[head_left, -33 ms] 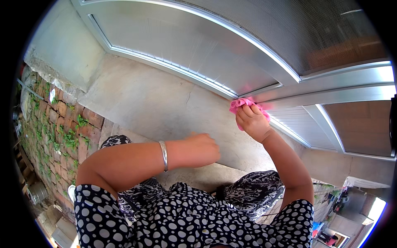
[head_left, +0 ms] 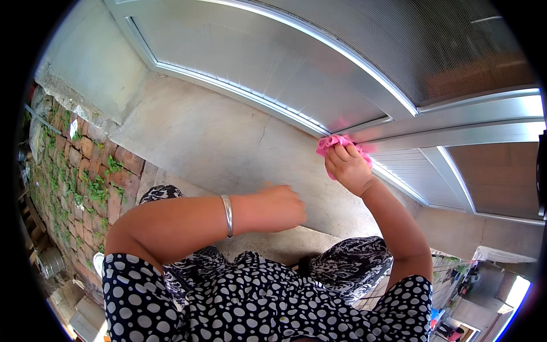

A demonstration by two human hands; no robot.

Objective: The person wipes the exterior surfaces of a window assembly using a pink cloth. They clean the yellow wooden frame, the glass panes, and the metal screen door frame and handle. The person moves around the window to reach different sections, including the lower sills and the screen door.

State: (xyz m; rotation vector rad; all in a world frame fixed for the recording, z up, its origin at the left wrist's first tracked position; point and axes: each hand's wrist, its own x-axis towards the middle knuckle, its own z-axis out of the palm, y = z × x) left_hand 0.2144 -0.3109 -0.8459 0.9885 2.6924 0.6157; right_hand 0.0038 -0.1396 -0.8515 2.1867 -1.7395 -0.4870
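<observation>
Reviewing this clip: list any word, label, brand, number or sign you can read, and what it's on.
None can be read.
Pink cloth in the right hand: no lettering visible.
Metal door: none visible.
Bracelet: none visible.
White scrap on the bricks: too small to tell.

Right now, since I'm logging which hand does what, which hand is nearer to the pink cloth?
Right. The right hand grips the pink cloth at the foot of the metal door; the left hand, curled, is apart from it, lower left in view.
</observation>
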